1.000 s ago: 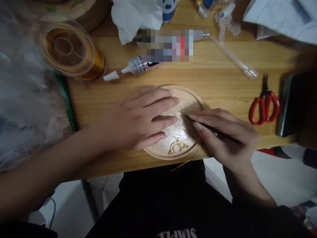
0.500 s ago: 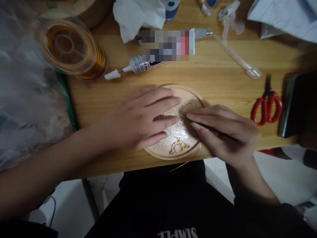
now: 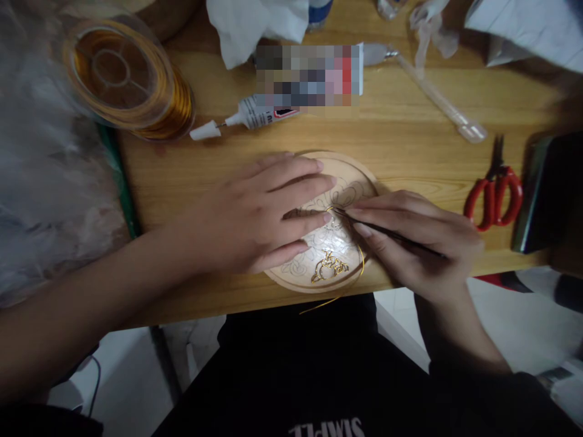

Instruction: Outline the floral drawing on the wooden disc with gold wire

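Note:
A round wooden plaque [image 3: 291, 280] with a line drawing lies at the table's front edge. Shaped gold wire [image 3: 328, 267] sits on its lower part. My left hand [image 3: 273, 212] lies flat over the plaque's left side, fingers spread, one fingertip near the wire being worked. My right hand [image 3: 414, 243] pinches dark tweezers [image 3: 387, 232], whose tips are at a small gold wire curve by that fingertip. A loose gold wire [image 3: 363, 267] trails from under the right hand past the plaque's lower edge. The exact contact at the tips is too small to tell.
A spool of gold wire [image 3: 177, 103] stands at the left beside crumpled plastic [image 3: 45, 182]. Behind the plaque lie a glue tube [image 3: 255, 113], white tissue [image 3: 259, 27] and a plastic dropper [image 3: 441, 97]. Red-handled pliers [image 3: 494, 194] and a dark device [image 3: 546, 194] are at the right.
The loose wire's tail has swung slightly left across the plaque. My right hand and the tweezers have shifted a little; my left hand stays on the plaque. The view has moved slightly.

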The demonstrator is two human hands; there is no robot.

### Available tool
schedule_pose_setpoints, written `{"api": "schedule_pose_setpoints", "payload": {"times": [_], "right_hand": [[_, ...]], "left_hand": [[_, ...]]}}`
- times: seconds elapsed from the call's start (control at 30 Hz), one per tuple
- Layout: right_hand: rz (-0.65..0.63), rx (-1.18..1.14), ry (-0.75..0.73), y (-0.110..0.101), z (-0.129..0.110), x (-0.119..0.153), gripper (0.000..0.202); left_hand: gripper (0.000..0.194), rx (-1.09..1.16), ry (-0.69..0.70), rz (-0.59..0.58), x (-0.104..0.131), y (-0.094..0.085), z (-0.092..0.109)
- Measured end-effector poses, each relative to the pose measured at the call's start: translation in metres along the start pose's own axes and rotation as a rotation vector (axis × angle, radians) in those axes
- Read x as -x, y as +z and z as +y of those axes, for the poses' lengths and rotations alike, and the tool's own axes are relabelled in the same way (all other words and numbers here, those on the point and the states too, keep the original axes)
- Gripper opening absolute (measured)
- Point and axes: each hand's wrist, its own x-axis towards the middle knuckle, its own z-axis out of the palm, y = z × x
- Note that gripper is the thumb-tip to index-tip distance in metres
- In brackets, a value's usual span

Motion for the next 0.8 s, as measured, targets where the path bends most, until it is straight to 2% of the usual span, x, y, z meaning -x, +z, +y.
{"api": "schedule_pose_setpoints", "payload": {"times": [0.07, 0.23, 0.33, 0.5, 0.7, 0.8], "right_hand": [[0.002, 0.009, -0.006, -0.001, 0.0, 0.001, 0.04], [-0.015, 0.006, 0.002, -0.004, 0.002, 0.002, 0.041], [-0.05, -0.037, -0.017, -0.009, 0.006, -0.001, 0.04], [-0.139, -0.072, -0.03, -0.019, 0.013, -0.008, 0.037], [-0.176, -0.083, -0.019, -0.024, 0.016, -0.015, 0.031], [-0.213, -0.063, -0.012, -0.027, 0.017, -0.02, 0.029]], "left_hand": [[0.036, 0.024, -0.02, -0.012, -0.001, 0.0, 0.0], [0.032, 0.111, -0.022, 0.041, -0.002, -0.001, 0.0], [0.031, 0.167, -0.063, 0.041, -0.003, -0.002, 0.001], [0.03, 0.171, -0.053, 0.058, -0.003, -0.002, 0.001], [0.036, 0.124, -0.094, -0.029, -0.003, -0.002, 0.0], [0.036, 0.113, -0.088, -0.032, -0.003, -0.003, 0.001]]}}
